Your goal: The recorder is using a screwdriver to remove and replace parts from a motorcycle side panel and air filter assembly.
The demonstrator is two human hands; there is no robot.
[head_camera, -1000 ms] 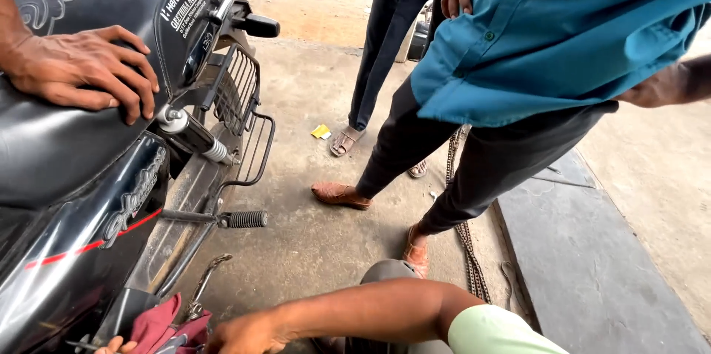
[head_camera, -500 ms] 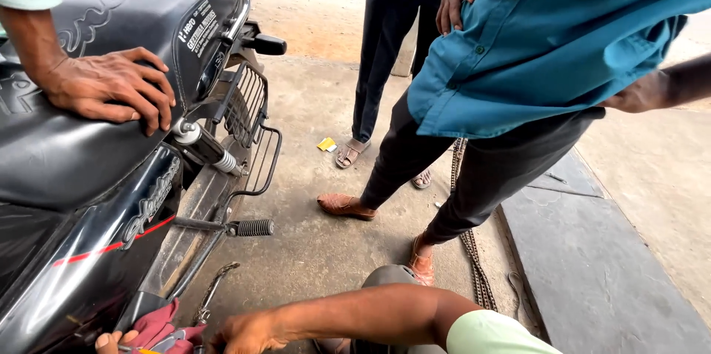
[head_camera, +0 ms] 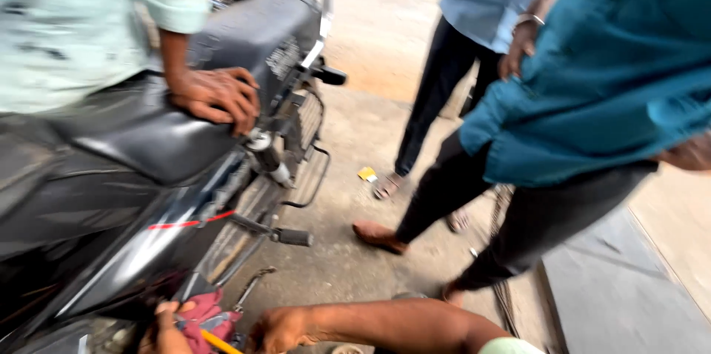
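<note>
My left hand (head_camera: pixel 167 326) is at the bottom edge, low beside a black motorcycle (head_camera: pixel 141 198), with its fingers on a red cloth (head_camera: pixel 211 317). A thin yellow tool (head_camera: pixel 219 341) lies across the cloth between my hands. My right hand (head_camera: pixel 278 328) reaches in from the right with curled fingers, next to the cloth and the tool. The blur hides whether it grips the tool. Another person in a pale shirt rests a hand (head_camera: pixel 218 96) on the motorcycle's black seat (head_camera: pixel 148 143).
A footrest peg (head_camera: pixel 290 236) and a rear rack (head_camera: pixel 307 169) jut out from the motorcycle. Two people stand close on the right on the concrete ground: one in a teal shirt (head_camera: pixel 592 87), one in dark trousers (head_camera: pixel 437 95). A small yellow scrap (head_camera: pixel 367 174) lies by their feet.
The view has swung, so the motorcycle and the hand on the seat sit further right and lower. My hands stay low at the red cloth. The yellow tool now shows.
</note>
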